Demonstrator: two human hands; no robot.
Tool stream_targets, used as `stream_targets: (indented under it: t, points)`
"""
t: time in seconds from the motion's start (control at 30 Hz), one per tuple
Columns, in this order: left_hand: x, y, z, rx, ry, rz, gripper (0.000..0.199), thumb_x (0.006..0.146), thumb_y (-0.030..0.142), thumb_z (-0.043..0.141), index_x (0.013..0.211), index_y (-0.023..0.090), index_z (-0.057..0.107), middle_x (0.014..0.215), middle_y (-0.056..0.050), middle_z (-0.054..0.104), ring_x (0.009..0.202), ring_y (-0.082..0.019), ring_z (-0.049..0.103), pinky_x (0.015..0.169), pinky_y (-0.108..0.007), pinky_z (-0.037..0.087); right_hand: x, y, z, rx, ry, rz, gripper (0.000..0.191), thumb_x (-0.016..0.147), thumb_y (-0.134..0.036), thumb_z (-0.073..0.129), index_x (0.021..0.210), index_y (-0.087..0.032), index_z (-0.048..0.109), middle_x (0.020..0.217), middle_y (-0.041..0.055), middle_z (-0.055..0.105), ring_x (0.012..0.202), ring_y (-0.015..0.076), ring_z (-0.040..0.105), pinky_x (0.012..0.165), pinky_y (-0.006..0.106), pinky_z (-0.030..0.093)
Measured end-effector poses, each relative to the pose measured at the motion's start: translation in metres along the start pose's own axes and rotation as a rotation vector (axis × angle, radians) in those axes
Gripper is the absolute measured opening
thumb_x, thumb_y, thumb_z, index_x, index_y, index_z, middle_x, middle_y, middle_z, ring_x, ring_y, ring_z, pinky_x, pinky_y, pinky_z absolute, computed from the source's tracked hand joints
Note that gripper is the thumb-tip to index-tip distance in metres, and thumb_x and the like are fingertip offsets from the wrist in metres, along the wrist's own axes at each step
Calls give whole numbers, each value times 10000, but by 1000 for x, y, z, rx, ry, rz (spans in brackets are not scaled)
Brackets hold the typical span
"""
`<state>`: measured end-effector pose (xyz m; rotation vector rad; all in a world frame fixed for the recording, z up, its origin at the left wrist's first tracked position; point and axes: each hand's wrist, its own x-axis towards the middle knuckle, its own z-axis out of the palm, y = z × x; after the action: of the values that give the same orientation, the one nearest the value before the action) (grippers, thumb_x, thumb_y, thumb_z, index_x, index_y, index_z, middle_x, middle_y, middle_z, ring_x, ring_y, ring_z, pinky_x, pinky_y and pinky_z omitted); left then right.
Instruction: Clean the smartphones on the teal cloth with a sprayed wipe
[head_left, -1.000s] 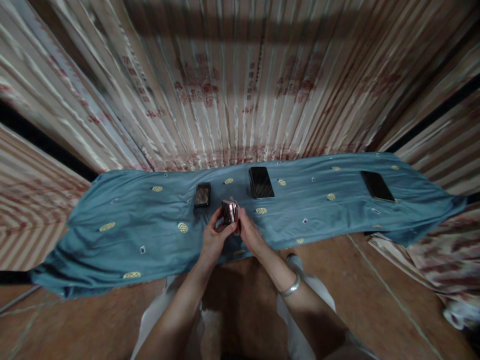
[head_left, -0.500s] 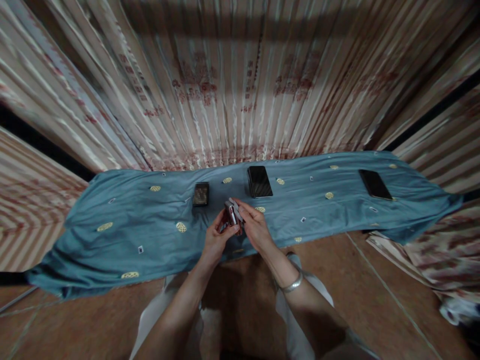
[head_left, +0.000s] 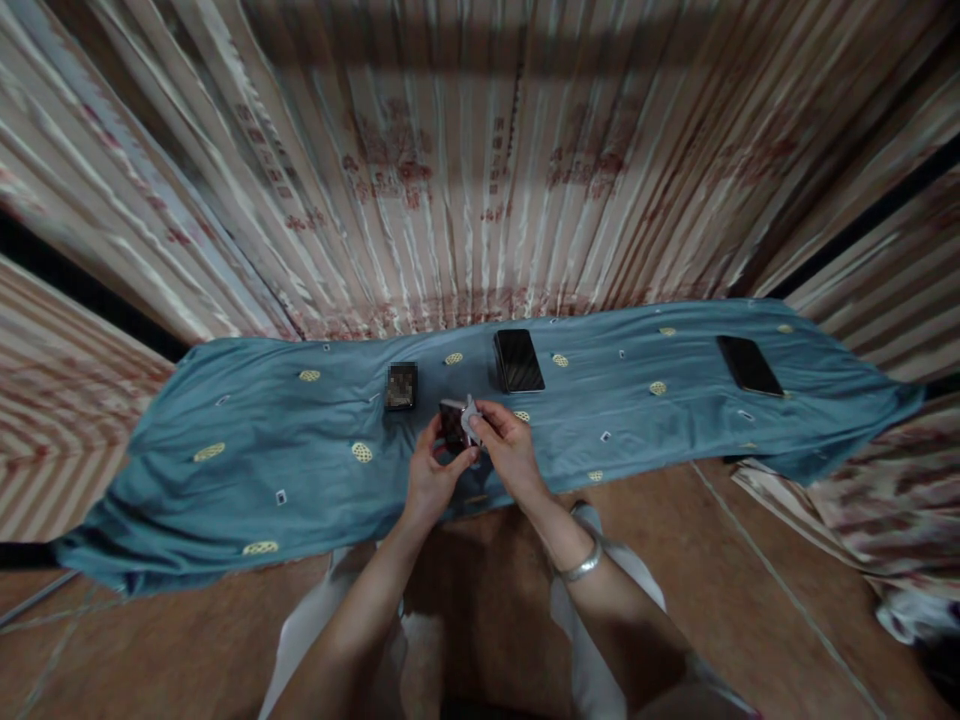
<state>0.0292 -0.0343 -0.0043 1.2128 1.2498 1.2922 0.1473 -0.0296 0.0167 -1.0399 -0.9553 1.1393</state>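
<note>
My left hand (head_left: 433, 475) is closed round the edges of a small dark, shiny object (head_left: 452, 424). From the other side my right hand (head_left: 513, 452) pinches a small grey piece (head_left: 470, 418) against that object's right edge; both are too small to name. The hands meet over the front part of a blue cloth (head_left: 322, 500) with yellow prints. Behind them lies a black box-like item (head_left: 519, 361) with a glossy top. To the left of it is a small dark square box (head_left: 402, 387).
A flat black item (head_left: 750, 365) lies at the cloth's right part. Pleated patterned curtains (head_left: 450, 200) hang behind and at both sides. Dark bars (head_left: 82, 285) slant down at left and right. The tiled floor (head_left: 765, 560) and my legs show below.
The dark object has turned, so its broad shiny face now shows. The grey piece lies more upright at its right edge, and my right fingers have shifted with it.
</note>
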Motion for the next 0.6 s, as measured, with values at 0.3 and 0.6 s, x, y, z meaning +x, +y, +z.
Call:
stream_targets:
  t: [0.3,0.6]
  points:
    - [3,10,-3,-37,12,-70,601,548,335,809,1099,175,629,1063,-83,646,985,-223,606,868,-366,497,-2,-6,4,-14,-21,18,295,731,-431,684,948,-232,688,815,12,700,762,178,620,700,303,517]
    - [6,12,-5,-97,54,-62,870,504,345,833,1288,197,487,1075,-102,640,967,-229,616,793,-369,530,0,-3,1,61,-97,119,314,660,-420,741,896,-214,737,813,4,724,695,149,621,616,257,500]
